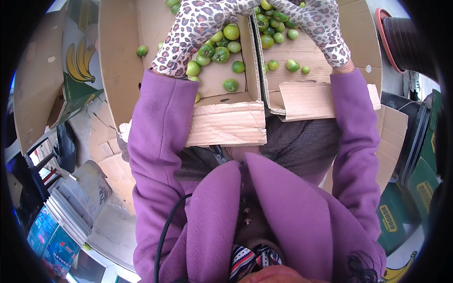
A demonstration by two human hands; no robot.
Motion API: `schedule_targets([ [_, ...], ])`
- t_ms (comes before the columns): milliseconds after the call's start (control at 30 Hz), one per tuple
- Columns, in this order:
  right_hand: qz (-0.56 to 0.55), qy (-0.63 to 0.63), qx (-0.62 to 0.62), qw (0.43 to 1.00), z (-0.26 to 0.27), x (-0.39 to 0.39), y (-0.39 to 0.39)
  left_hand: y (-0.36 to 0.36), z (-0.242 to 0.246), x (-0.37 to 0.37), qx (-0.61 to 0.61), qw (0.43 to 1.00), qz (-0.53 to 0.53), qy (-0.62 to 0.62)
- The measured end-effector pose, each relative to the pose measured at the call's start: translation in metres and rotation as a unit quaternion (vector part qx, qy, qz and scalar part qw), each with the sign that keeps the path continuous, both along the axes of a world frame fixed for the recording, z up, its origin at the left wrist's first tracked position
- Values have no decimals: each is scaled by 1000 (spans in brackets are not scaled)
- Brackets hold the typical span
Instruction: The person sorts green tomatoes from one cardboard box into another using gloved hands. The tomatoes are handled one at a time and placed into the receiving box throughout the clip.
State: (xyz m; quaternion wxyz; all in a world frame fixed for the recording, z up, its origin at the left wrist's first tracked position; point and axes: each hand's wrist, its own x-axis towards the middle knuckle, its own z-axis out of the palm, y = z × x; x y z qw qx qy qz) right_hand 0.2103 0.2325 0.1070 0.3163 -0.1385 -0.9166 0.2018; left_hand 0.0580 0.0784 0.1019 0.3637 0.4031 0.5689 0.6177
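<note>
Both hands wear leopard-print gloves and reach to the top edge of the head view, where their fingers are partly cut off. My left hand (201, 30) lies over the left cardboard box (226, 123), close above a cluster of green tomatoes (220, 55). My right hand (320, 24) is over the right cardboard box (308, 100), beside more green tomatoes (278, 38). The two hands come close together above the double wall between the boxes. Whether either one holds a tomato cannot be seen.
Banana cartons stand at the far left (79, 60) and lower right (393, 215). A dark ribbed container with a red rim (384, 39) is at upper right, a black bucket (407, 131) below it. Flattened cardboard (116, 173) lies at left. A black cable (166, 226) hangs by the left sleeve.
</note>
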Motion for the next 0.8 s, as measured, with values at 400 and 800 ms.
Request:
schedule_targets([
  [400,-19,-447,-44,893,-53,22,49,0,-13,-21,-153,944,147,252],
  [800,127,-584,23,801,-108,32,23,-16,-5,-19,-208,912,138,326],
])
